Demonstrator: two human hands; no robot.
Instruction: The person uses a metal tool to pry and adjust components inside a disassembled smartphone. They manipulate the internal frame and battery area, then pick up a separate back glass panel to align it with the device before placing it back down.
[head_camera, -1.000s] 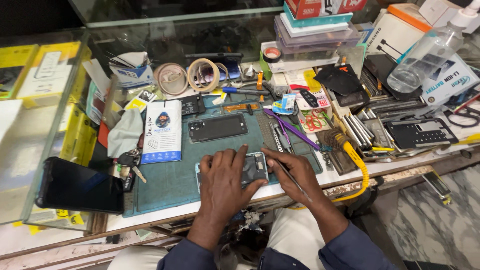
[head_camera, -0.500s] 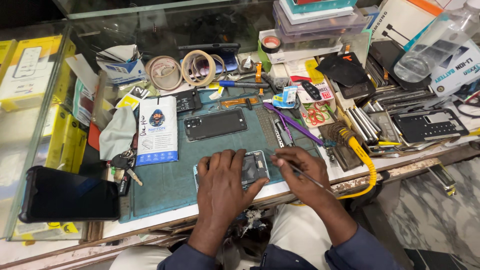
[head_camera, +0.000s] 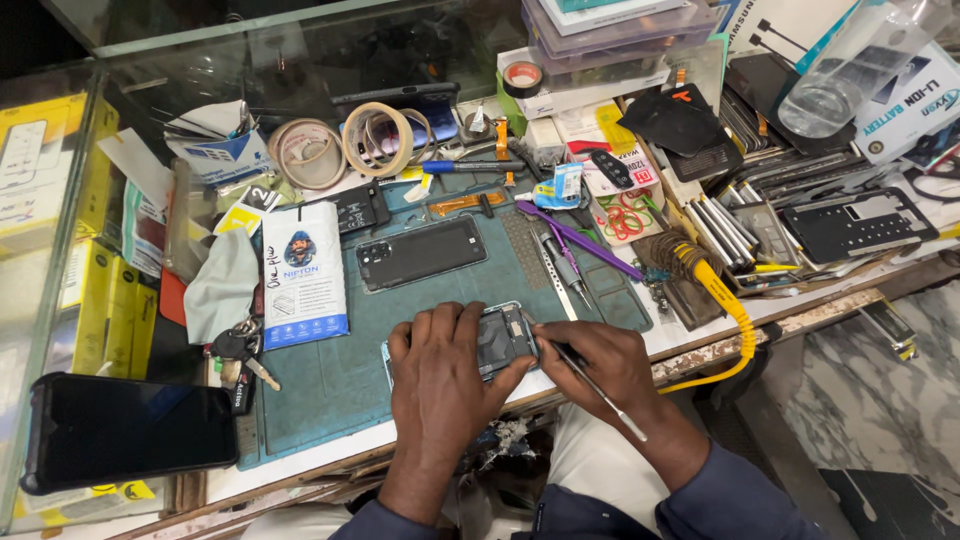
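At the near edge of the green mat (head_camera: 330, 380), an opened phone (head_camera: 500, 340) is lying flat, right by the front of the tabletop (head_camera: 700, 345). It is pressed down by the left hand (head_camera: 440, 385), whose fingers (head_camera: 445, 325) are spread flat over its left part, not curled around it. A thin metal tool (head_camera: 595, 390) is pinched in the fingers of the right hand (head_camera: 600, 365), and its tip is touching the phone's right edge. Since a second ago, the hands have hardly been moved; the tool was already at that same edge. So the same small job on the phone seems to be kept going. Just behind the phone, a black back cover (head_camera: 420, 252) is lying on the mat. A dark phone (head_camera: 125, 430) is resting far off to the left.
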